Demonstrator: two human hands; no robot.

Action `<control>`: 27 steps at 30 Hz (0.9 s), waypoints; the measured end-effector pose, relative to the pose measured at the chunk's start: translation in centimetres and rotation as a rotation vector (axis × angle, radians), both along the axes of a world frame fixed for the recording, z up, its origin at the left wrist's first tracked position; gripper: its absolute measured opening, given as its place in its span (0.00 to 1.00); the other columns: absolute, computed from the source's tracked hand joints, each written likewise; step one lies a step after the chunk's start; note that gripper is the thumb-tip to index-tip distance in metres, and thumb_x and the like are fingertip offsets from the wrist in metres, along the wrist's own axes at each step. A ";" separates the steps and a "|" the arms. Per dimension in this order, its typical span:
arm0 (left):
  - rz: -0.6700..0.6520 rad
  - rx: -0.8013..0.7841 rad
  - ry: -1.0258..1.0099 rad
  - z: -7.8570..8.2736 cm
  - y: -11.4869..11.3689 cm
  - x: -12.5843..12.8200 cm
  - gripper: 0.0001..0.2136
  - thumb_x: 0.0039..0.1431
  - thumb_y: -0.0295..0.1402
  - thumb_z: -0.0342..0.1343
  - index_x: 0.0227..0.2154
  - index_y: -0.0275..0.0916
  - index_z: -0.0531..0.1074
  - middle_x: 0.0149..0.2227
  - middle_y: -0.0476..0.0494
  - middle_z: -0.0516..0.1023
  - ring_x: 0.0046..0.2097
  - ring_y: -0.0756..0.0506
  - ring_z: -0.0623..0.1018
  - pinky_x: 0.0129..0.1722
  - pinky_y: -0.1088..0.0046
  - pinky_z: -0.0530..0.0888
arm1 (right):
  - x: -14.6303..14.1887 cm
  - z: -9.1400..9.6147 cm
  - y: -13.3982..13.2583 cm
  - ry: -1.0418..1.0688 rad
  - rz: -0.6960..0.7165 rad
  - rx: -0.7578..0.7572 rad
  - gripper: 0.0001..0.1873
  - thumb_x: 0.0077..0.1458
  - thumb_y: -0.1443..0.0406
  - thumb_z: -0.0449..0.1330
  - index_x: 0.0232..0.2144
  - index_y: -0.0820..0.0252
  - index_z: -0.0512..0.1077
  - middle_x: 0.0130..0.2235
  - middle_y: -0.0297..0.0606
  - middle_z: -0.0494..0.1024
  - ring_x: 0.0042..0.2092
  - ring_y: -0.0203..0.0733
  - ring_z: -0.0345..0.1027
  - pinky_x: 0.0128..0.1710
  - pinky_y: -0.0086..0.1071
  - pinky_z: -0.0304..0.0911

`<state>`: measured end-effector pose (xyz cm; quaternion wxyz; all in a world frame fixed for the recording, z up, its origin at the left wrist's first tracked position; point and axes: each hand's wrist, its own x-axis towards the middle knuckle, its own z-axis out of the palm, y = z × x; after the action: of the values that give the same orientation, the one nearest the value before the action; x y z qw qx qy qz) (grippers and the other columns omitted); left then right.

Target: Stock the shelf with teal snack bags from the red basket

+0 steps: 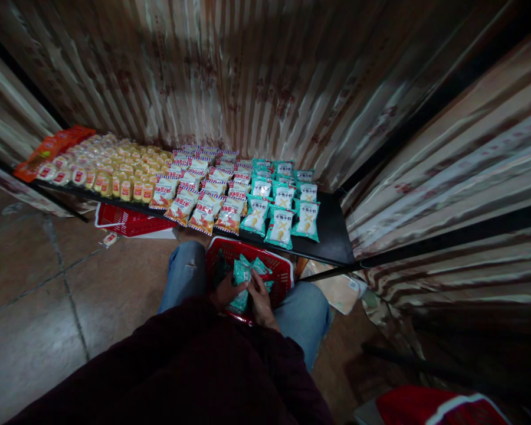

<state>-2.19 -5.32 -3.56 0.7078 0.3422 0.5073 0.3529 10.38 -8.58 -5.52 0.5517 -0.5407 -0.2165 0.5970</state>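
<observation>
Between my knees stands a red plastic basket (pixel 279 268) with several teal snack bags in it. Over the basket, my left hand (pixel 227 291) is closed round the left side of a teal snack bag (pixel 241 273). My right hand (pixel 261 300) grips its right side, fingers bent against the wrapper. More teal bags lie just behind and beneath my hands, partly hidden by them. In front of the basket, rows of teal and white snack bags (pixel 278 226) lie on the right part of a black shelf (pixel 331 233).
Left along the shelf come white and orange snack bags (pixel 206 211), small yellow wrapped cakes (pixel 126 188) and orange packets (pixel 48 154). Another red basket (pixel 130 221) sits under the shelf. A wrapped piece (pixel 110 239) lies on the floor. Pleated curtains (pixel 230 71) hang behind.
</observation>
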 end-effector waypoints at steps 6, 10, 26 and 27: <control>0.093 -0.149 -0.121 -1.4 -0.2 -0.2 0.26 0.37 0.39 0.71 0.42 0.35 0.75 0.38 0.39 0.81 0.38 0.41 0.79 0.40 0.66 0.74 | -0.2 0.0 0.1 -0.005 -0.006 -0.016 0.40 0.38 0.55 0.70 0.57 0.48 0.67 0.54 0.40 0.75 0.56 0.48 0.68 0.54 0.44 0.64; 0.138 -0.179 -0.185 -2.1 -0.2 -0.2 0.28 0.34 0.39 0.72 0.42 0.36 0.74 0.38 0.41 0.81 0.37 0.42 0.80 0.39 0.68 0.74 | 0.1 -0.3 0.1 -0.046 -0.057 -0.031 0.36 0.38 0.55 0.70 0.53 0.50 0.72 0.52 0.41 0.76 0.57 0.49 0.66 0.55 0.44 0.63; 0.105 -0.546 -0.371 -0.1 0.4 -1.4 0.13 0.54 0.33 0.56 0.41 0.32 0.74 0.32 0.39 0.81 0.35 0.40 0.81 0.39 0.63 0.77 | 0.3 -0.1 -0.1 -0.016 -0.062 0.051 0.24 0.39 0.58 0.70 0.43 0.51 0.75 0.50 0.40 0.77 0.54 0.47 0.68 0.55 0.43 0.62; 0.093 -0.565 -0.381 0.0 0.4 -1.4 0.13 0.54 0.33 0.55 0.40 0.32 0.74 0.32 0.39 0.81 0.35 0.40 0.81 0.40 0.62 0.77 | 0.3 0.1 -0.2 -0.007 -0.065 0.052 0.23 0.39 0.59 0.69 0.42 0.52 0.75 0.50 0.39 0.78 0.54 0.47 0.68 0.55 0.43 0.62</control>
<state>-3.63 -4.89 -3.54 0.8399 0.0371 0.4585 0.2880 10.64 -8.76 -5.44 0.5840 -0.5347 -0.2163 0.5711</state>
